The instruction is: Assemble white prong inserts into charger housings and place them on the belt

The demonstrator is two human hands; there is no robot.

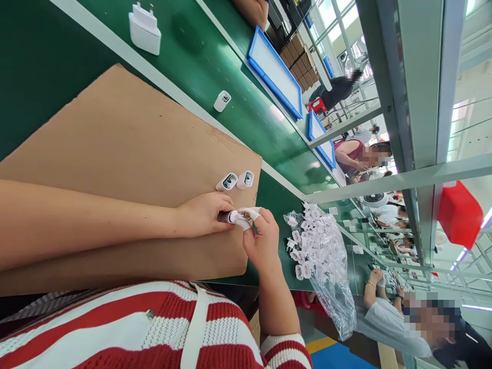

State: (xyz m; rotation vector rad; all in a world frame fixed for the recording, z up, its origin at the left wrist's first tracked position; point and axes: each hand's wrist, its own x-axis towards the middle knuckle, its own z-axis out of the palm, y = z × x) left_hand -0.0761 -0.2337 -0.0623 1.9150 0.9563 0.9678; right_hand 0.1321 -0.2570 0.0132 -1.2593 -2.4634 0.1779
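Observation:
My left hand (205, 214) is closed around a small white charger housing (232, 217), mostly covered by its fingers. My right hand (263, 233) has white finger cots on the thumb and index finger. Those two fingertips come together at the housing's end, pinching something small that I cannot make out. Just beyond my hands, two white charger housings, one on the left (226, 182) and one on the right (245, 179), lie on the cardboard sheet (134, 154). Their open ends show parts inside.
A pile of white charger housings (319, 241) lies in a clear plastic bag (338, 302) to the right. On the green bench (192, 66) are a plug adapter (145, 28) and another housing (222, 101). Blue-rimmed trays (274, 72) stand beyond. A co-worker (400, 323) sits at the right.

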